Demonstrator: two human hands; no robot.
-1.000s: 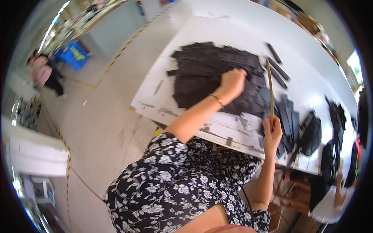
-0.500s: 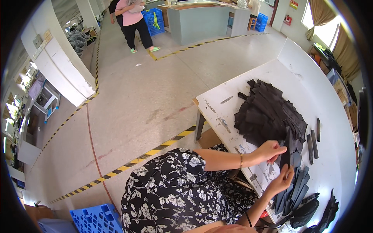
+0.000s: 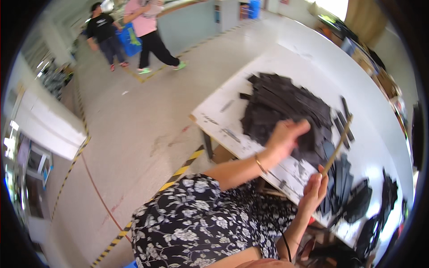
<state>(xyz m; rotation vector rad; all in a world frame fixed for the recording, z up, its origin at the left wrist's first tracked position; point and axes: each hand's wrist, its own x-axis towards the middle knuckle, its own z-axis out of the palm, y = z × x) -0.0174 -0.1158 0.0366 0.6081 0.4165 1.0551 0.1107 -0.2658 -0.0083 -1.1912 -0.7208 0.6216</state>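
Observation:
A heap of black fabric strips (image 3: 286, 98) covers the middle of the white table. My left hand (image 3: 286, 140) is over the near side of this heap, blurred by motion, beside a dark strip. Whether its fingers grip that strip is unclear. Closer to the table's front edge, my right hand (image 3: 315, 190) is closed on the lower end of a long, narrow yellowish-brown strip (image 3: 337, 147). This strip slants up and to the right over the table. Just right of my right hand lies a fanned bunch of dark strips (image 3: 342, 178).
A few loose black strips (image 3: 344, 127) lie right of the heap. Black pouch-like pieces (image 3: 357, 201) are at the near right of the white table (image 3: 223, 96). Two people (image 3: 145, 31) walk on the floor at the far left, near a blue crate (image 3: 129, 40).
The view has shifted, moving the table leftward in the picture. My hands have parted from a black strip they both touched; a yellowish-brown strip now rises from my right hand.

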